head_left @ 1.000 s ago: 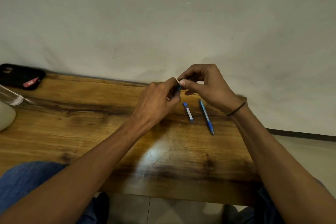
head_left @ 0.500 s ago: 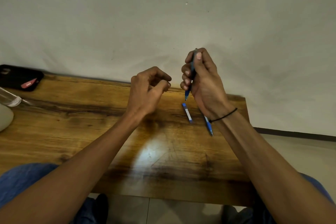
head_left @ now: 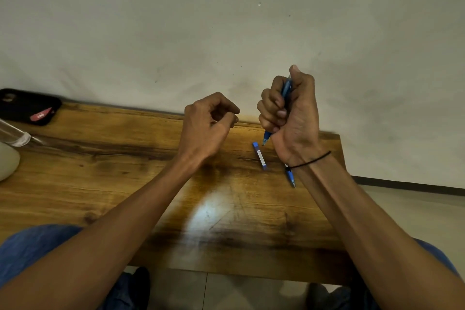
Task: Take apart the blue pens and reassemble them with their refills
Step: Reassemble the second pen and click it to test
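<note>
My right hand (head_left: 294, 121) grips a blue pen (head_left: 286, 90) upright in its fist above the table's far edge. The thumb sits on the pen's top end and the tip points down. My left hand (head_left: 206, 126) hovers to its left with fingers curled and thumb against the index finger; nothing shows in it. A short blue pen piece with a white label (head_left: 259, 156) lies on the wooden table (head_left: 125, 184) just below the held pen's tip. Another blue pen (head_left: 291, 178) lies beside it, mostly hidden under my right wrist.
A black case with a red tag (head_left: 27, 106) lies at the table's far left corner. A clear glass object (head_left: 15, 136) and a white rounded object (head_left: 7, 163) sit at the left edge. The wall stands right behind the table. My knees are below the near edge.
My hands have separated. The right hand lifted the pen upright and closed into a fist around it, thumb on top; the left hand let go and stays curled to the left.
</note>
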{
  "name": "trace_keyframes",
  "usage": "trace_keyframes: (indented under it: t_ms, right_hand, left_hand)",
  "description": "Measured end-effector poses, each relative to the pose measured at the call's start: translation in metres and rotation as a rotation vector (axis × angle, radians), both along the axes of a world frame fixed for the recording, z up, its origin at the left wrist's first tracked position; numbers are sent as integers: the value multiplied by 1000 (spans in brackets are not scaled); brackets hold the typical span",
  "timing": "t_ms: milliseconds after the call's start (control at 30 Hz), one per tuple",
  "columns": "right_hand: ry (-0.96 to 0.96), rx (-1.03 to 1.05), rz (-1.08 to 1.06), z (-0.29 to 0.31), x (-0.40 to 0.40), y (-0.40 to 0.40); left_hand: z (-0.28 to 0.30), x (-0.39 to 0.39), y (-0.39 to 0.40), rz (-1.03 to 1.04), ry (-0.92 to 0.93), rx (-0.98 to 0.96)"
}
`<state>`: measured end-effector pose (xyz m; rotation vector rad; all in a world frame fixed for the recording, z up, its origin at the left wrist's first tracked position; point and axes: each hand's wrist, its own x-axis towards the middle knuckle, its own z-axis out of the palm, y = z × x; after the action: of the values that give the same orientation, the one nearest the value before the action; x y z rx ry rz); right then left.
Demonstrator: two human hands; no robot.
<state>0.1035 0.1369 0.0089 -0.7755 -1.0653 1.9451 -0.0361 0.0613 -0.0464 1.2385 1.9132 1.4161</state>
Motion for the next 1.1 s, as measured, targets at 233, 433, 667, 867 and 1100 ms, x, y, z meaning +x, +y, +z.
trace_keyframes:
  t_ms: [233,433,667,867,1100]
  right_hand:
    - [32,-16,-4,0,1,2]
    - [55,-37,-5,2,0,2]
    - [128,-123,-39,4,2,1]
    - [174,-189,-68,5,3,4]
    - [211,-228,-83,6,5,7]
  left_hand:
    - [1,1,0,-9,16,-2]
    - [0,1,0,-15,19,2]
    - [0,1,0,-14,0,-1]
    - [-1,1,1,-11,-2,0]
    - [-3,2,2,-12,10,7]
